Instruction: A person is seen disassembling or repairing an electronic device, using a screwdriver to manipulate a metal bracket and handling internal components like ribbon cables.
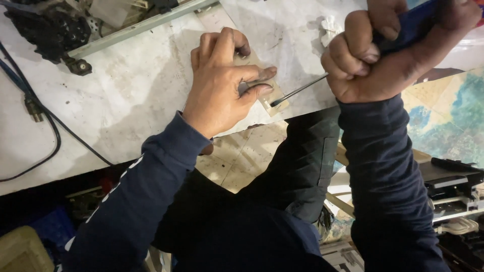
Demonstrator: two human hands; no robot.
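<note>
Head view: left hand (219, 83) presses a small beige plate (269, 98) flat on the bench (126, 95); right hand (375, 55), grip fisted around a blue-handled screwdriver (302, 88), sets its tip on the plate

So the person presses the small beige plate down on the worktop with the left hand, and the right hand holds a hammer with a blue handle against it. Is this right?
Not quite. The head view shows the right hand gripping a screwdriver with a blue handle, not a hammer; its thin shaft reaches the beige plate. The rest holds: the left hand presses the plate down on the worktop.
</note>
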